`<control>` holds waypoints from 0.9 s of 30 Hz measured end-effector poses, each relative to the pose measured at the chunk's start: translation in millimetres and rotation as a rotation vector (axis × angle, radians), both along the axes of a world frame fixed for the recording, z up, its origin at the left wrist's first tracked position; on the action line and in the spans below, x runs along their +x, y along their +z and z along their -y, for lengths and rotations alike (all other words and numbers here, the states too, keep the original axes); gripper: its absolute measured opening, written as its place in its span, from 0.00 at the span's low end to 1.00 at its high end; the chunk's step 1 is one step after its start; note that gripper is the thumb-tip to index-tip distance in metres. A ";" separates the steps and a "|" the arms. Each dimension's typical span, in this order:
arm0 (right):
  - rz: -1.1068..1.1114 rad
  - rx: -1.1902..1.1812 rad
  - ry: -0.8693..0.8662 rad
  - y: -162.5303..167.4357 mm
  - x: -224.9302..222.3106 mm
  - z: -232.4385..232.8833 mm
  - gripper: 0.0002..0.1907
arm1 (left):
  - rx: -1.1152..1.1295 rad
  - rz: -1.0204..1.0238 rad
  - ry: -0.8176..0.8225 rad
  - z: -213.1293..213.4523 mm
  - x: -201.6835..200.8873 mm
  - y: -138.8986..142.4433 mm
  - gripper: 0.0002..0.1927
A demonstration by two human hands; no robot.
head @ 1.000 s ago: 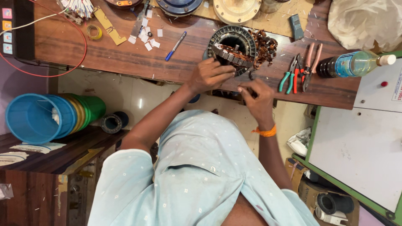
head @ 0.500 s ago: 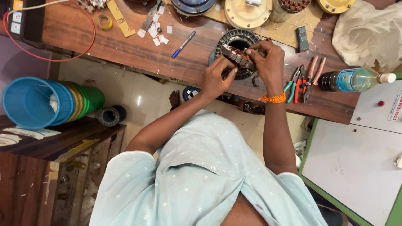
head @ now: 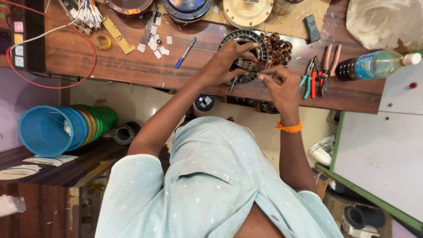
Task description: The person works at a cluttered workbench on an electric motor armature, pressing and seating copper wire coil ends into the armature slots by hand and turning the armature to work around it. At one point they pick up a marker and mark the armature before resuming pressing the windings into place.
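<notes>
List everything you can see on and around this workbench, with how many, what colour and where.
Motor stator ring: one, dark metal, bench centre, under both hands.
Copper wire coil: one bunch, brown, right of the ring.
Pen: one, blue, left of the ring.
Pliers and cutters: about three, red, pink and teal handles, right of the hands.
Bottle: one, clear with dark liquid and white cap, bench right, lying on its side.
Tape roll: one, yellow, bench left.
Paper bits: several, white, bench left.
Round covers: three, brown, blue and cream, back edge.
Buckets: a nested stack, blue outermost, on its side, lower left.
Red wire: one loop, bench left.
Left hand: on the ring.
Right hand: pinching at the ring's edge.
</notes>
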State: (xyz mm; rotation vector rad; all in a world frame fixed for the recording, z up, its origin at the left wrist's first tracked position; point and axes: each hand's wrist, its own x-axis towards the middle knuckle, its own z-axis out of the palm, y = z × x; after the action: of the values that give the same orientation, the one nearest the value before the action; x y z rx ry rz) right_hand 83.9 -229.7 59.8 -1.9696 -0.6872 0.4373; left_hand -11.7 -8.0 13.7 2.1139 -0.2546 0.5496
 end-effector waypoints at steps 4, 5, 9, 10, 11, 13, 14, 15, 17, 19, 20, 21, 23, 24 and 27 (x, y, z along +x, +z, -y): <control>0.276 0.009 0.026 -1.0 -27.9 -6.2 0.06 | -0.010 0.016 0.033 1.4 0.5 -7.0 0.40; 0.292 0.035 0.029 -0.7 -31.7 -7.0 0.06 | -0.007 0.004 0.047 1.9 0.3 -8.1 0.38; 0.286 0.082 0.033 1.6 -34.3 -6.3 0.06 | 0.008 -0.018 0.067 3.8 1.4 -10.4 0.30; 0.263 0.076 0.029 1.8 -33.6 -5.0 0.05 | 0.003 -0.006 0.066 4.6 1.4 -10.8 0.29; 0.233 0.050 0.013 1.5 -32.0 -3.6 0.05 | -0.002 0.006 0.064 5.7 1.6 -11.2 0.28; 0.174 -0.004 -0.023 -0.8 -28.9 -1.2 0.06 | 0.004 0.013 0.072 6.6 2.6 -12.0 0.28; 0.156 -0.006 -0.012 -3.0 -28.6 0.1 0.05 | 0.009 0.019 0.075 6.5 3.7 -12.4 0.27; 0.137 -0.008 0.000 -5.5 -29.0 1.7 0.04 | 0.015 0.019 0.072 6.5 4.8 -12.7 0.28; 0.123 0.003 0.005 -12.3 -31.1 2.8 0.04 | 0.029 0.019 0.069 5.9 6.4 -13.5 0.28; 0.129 0.027 -0.009 -20.2 -35.4 3.7 0.05 | 0.052 0.034 0.058 6.1 5.9 -14.8 0.27; 0.202 0.026 -0.004 -24.6 -36.1 2.3 0.04 | 0.063 0.041 0.050 5.9 5.3 -15.6 0.27; 0.274 0.025 0.001 -28.9 -36.1 0.3 0.04 | 0.187 0.145 0.083 7.0 3.0 -16.9 0.25; 0.351 0.044 0.000 -36.5 -38.5 -2.0 0.03 | 0.433 0.356 0.143 12.9 -4.5 -20.4 0.23; 0.357 0.065 -0.007 -39.4 -40.1 -3.5 0.03 | 0.454 0.398 0.149 14.0 -5.5 -22.2 0.20; 0.340 0.117 0.037 -37.7 -40.7 1.5 0.03 | 0.512 0.495 0.207 18.9 -11.5 -28.6 0.13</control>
State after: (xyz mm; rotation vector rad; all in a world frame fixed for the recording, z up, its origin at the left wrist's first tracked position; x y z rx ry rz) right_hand 43.2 -231.2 22.0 -1.9406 -0.9417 0.0791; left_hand -23.2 -26.9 -14.9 2.4795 -0.4998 1.2414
